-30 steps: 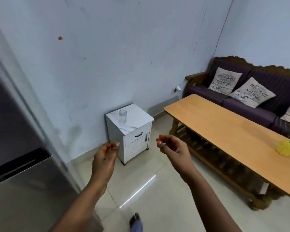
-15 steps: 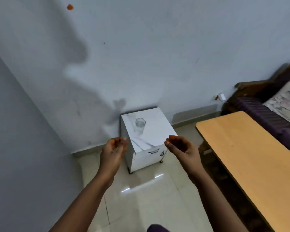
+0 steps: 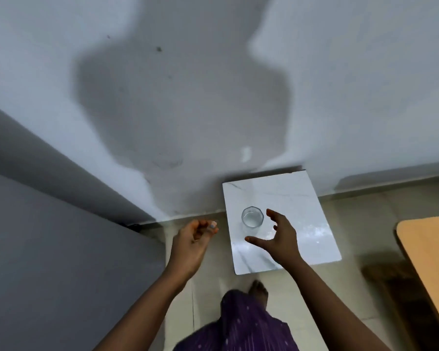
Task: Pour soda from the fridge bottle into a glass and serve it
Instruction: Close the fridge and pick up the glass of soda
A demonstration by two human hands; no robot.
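Glass (image 3: 252, 217), clear and upright, stands on the white marble-patterned counter (image 3: 302, 198) set against the wall. The right hand (image 3: 276, 239) hovers just beside it, fingers and thumb spread wide, not touching it that I can see. The left hand (image 3: 193, 240) hangs off the counter's left, loosely curled, holding nothing. A wooden table (image 3: 431, 252) edge shows at right.

No text, label, brand, number or sign can be read anywhere in this view; all the surfaces are plain.

Head view, steeply down, close overhead
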